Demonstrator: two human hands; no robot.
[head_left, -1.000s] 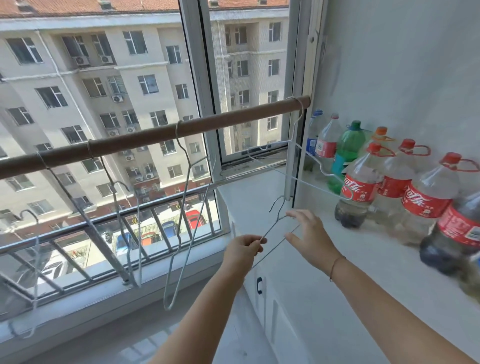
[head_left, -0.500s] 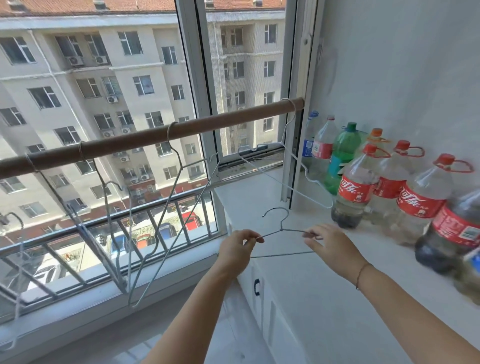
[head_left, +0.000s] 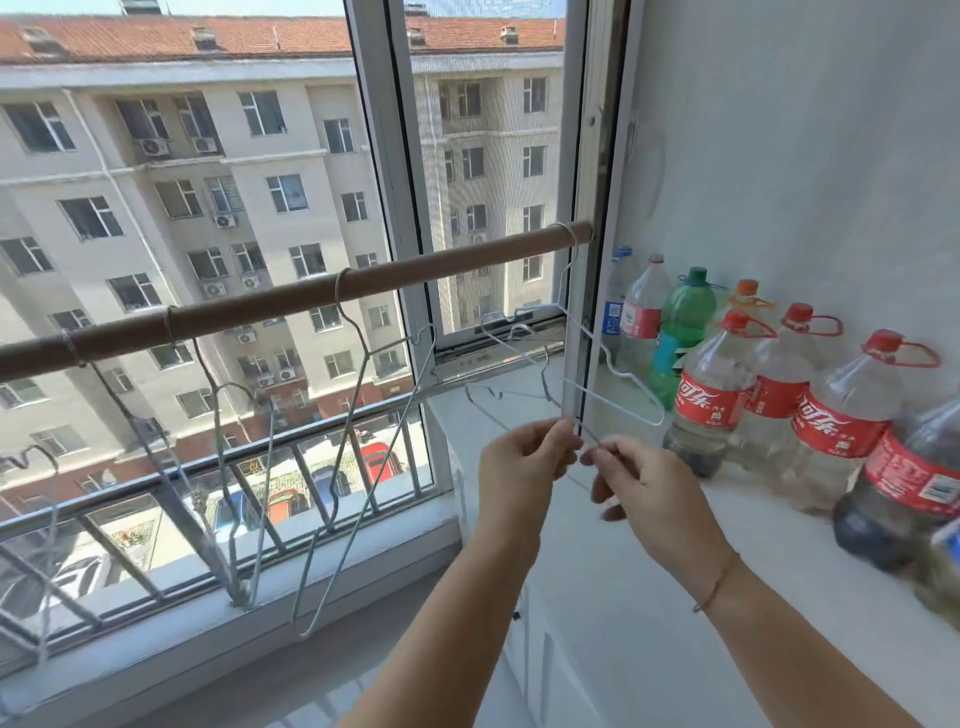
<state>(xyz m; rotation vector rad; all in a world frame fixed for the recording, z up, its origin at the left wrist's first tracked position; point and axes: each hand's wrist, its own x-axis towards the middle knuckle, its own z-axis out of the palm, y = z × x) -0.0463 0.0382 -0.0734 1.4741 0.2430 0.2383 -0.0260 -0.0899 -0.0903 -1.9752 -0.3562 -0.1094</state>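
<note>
Fingertips (head_left: 563, 437) of both my hands pinch a wire hanger (head_left: 594, 440) at the balcony window.

From the left: spare hangers (head_left: 358, 395) dangle from the brown rod (head_left: 291, 306) that crosses the glass. My left hand (head_left: 522, 462) nips the thin wire between thumb and curled fingers. My right hand (head_left: 649, 493), just beside it, nips the same wire from the other side. The wire hanger is in the air over the white counter (head_left: 675, 597), below the rod's right end, where a white hanger (head_left: 613, 374) hangs. Bottles (head_left: 706, 395) line the wall at right. I judge this the carrying step, with the hanger not yet hung. The next move likely calls for turning its hook upright, raising it to the rod and finding a free gap without tangling.
</note>
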